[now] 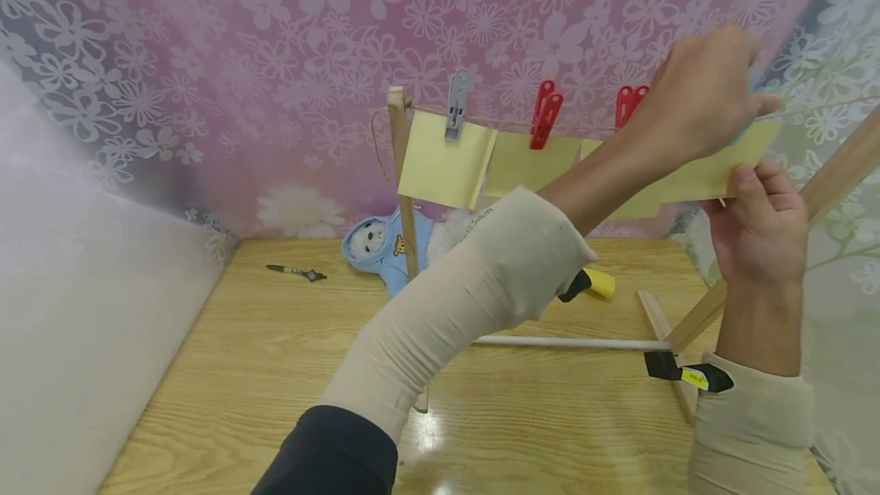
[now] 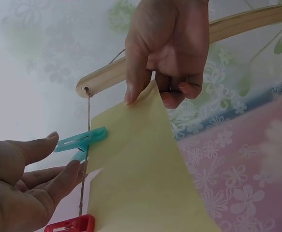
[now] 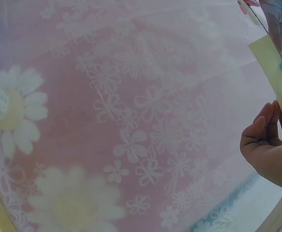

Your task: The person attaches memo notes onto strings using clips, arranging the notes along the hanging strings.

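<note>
Between thumb and fingers, my left hand [image 1: 711, 98] pinches a teal clothespin [image 2: 85, 140], whose jaws sit over the twine [image 2: 88, 113] and the edge of a yellow paper sheet [image 2: 131, 159]. My right hand [image 1: 763, 220] pinches the lower right corner of that sheet, thumb on the near face. In the head view, my left forearm crosses in front of the line and hides part of it. Other yellow sheets [image 1: 443, 159] hang to the left, under a grey clothespin [image 1: 457, 104] and red clothespins [image 1: 545, 114].
The twine runs between a left wooden post [image 1: 399, 136] and a slanted right post [image 1: 846, 166]. A white rod [image 1: 571, 342] joins the stand low down. On the wooden table [image 1: 275, 373] lie a pen [image 1: 296, 273], a plush toy in blue [image 1: 374, 243] and a yellow object [image 1: 600, 283].
</note>
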{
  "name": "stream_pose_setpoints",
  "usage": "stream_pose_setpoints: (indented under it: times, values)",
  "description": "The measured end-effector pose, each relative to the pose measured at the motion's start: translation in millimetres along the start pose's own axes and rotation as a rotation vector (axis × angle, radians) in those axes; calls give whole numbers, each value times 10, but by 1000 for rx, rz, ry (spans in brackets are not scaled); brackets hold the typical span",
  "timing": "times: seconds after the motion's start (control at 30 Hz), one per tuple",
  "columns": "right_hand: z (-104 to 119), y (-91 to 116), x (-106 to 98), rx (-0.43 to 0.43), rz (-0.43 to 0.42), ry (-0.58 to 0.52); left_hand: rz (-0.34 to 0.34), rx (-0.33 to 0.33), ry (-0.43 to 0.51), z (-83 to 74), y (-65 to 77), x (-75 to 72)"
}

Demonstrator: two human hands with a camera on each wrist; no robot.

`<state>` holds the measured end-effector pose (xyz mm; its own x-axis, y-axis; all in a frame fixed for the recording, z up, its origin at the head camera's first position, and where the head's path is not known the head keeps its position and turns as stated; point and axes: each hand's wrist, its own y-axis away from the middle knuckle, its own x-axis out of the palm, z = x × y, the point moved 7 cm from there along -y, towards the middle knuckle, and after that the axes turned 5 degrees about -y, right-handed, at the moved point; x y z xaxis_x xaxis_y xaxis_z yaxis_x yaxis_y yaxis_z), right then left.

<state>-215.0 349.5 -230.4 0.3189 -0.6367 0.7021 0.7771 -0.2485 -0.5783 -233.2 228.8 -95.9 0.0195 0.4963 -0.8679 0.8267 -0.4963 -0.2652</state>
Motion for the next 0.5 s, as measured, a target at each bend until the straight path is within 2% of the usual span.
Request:
stream_pose_setpoints:
  times: [0.13, 0.23, 0.3, 0.43, 0.5]
  values:
    - [-7, -3, -15, 26, 6, -29, -9, 10, -23, -10, 31, -48]
    - [-16, -15, -27, 36, 11, -46, -29, 47, -46, -11, 23, -97]
    - [-20, -27, -37, 38, 16, -52, -51, 81, -57, -9, -55, -98]
    - [-29, -44, -59, 47, 23, -76, -100, 150, -56, 18, -306, -58]
    - [-34, -50, -65, 49, 26, -78, -135, 190, -41, 57, -338, -109]
